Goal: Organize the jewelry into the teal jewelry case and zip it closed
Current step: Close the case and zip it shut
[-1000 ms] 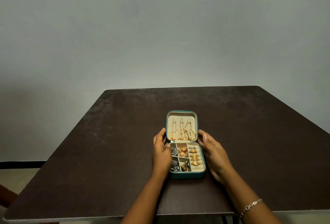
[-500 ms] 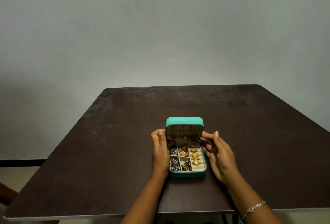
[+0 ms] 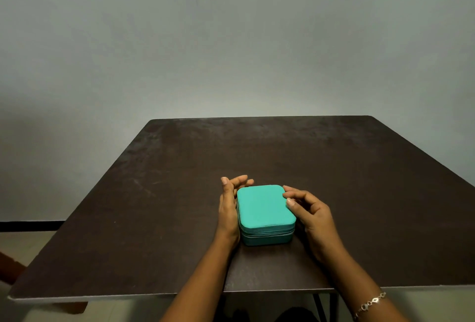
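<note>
Teal jewelry case (image 3: pixel 264 207): lid down, zip apparently undone, on desk (image 3: pixel 359 193). My left hand (image 3: pixel 228 208) braces its side, fingers spread; right hand (image 3: pixel 312 212) loosely curled, holding nothing, poised for the zipper.

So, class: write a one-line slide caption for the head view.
Teal case lies lid-down, closed, on a dark table, left hand and right hand flanking its sides.

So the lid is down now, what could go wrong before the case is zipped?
The teal case looks closed, but the seam on its front side may still be unzipped, so lifting or tipping it could spill the jewelry inside. The left hand only rests against its side and the right hand is open beside it, so pulling the zipper might slide the case across the table.
</note>
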`<move>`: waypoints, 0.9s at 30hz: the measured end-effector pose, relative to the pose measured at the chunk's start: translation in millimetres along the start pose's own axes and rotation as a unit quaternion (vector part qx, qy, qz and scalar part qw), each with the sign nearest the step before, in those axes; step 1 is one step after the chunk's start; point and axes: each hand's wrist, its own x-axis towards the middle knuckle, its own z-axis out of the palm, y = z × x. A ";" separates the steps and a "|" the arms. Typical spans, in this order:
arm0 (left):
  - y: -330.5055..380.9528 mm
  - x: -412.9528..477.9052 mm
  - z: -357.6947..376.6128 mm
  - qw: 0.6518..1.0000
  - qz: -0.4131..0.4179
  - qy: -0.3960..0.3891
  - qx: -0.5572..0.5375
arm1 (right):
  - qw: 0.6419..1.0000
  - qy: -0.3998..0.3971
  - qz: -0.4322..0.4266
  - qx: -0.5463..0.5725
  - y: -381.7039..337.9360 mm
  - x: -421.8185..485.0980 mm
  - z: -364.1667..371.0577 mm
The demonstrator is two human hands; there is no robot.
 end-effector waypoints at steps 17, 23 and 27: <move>15.6 35.4 -37.2 0.913 0.011 -0.197 0.358 | 0.892 -0.261 -0.083 -0.360 -4.4 10.1 -21.7; 23.1 48.4 -40.1 0.850 0.052 -0.191 0.488 | 0.889 -0.256 -0.090 -0.368 -2.6 10.6 -20.8; 35.7 52.7 -41.9 0.823 0.098 -0.167 0.534 | 0.889 -0.253 -0.091 -0.372 -1.5 10.7 -21.5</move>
